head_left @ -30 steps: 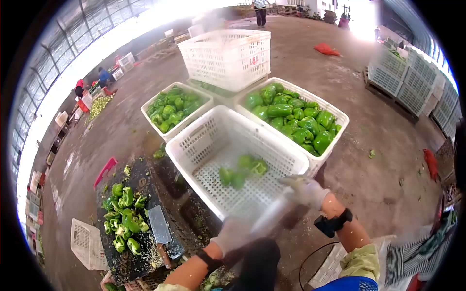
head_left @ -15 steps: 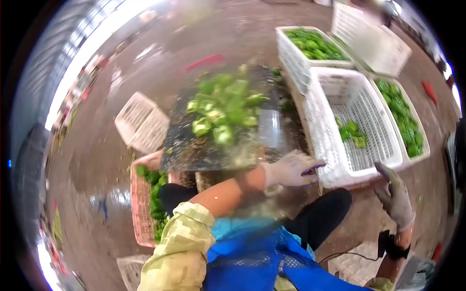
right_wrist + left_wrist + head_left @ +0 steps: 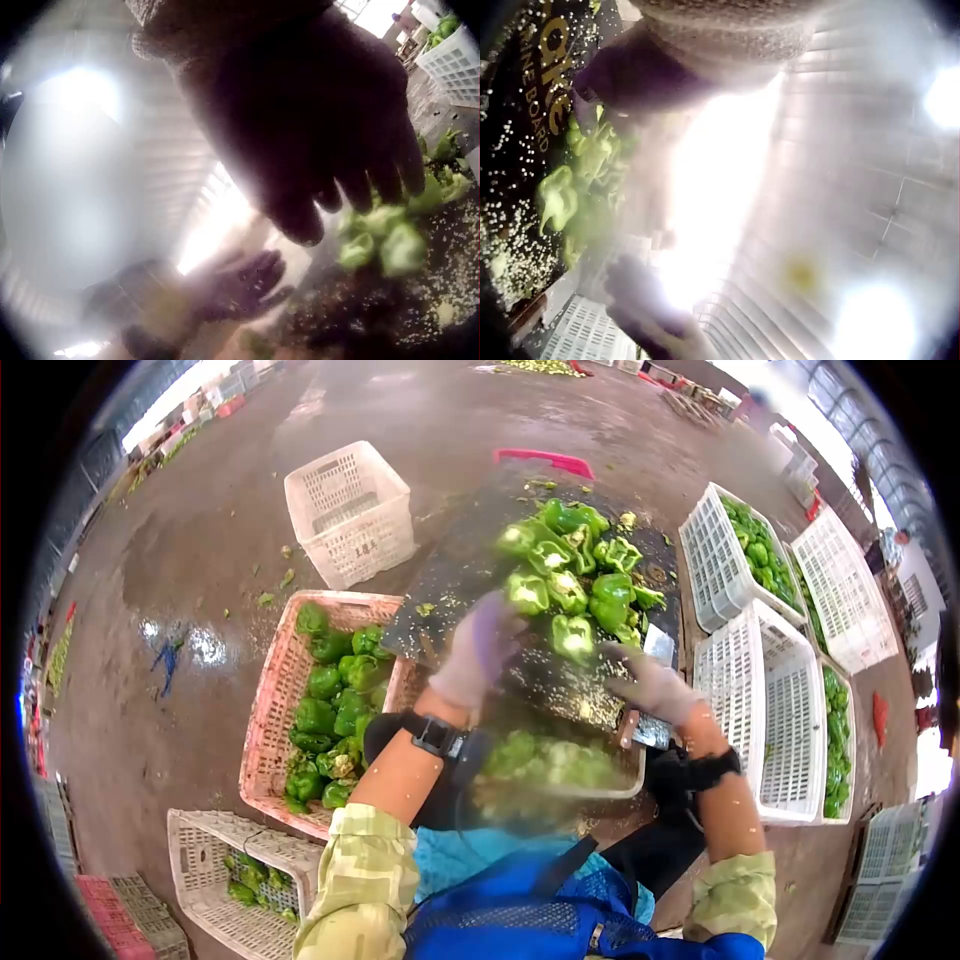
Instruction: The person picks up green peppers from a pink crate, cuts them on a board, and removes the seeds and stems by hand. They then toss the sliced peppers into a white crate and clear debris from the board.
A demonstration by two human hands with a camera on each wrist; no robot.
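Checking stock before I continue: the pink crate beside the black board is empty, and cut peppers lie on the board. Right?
Not quite: the pink crate isn't empty. The head view shows green peppers inside it. Cut peppers do lie on the black board.

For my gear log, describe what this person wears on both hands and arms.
The left hand and right hand wear pale gloves, with purple showing on the left one. Black wrist straps circle both arms. Pale yellow-green sleeves with a patchy pattern stop well short of the wrists.
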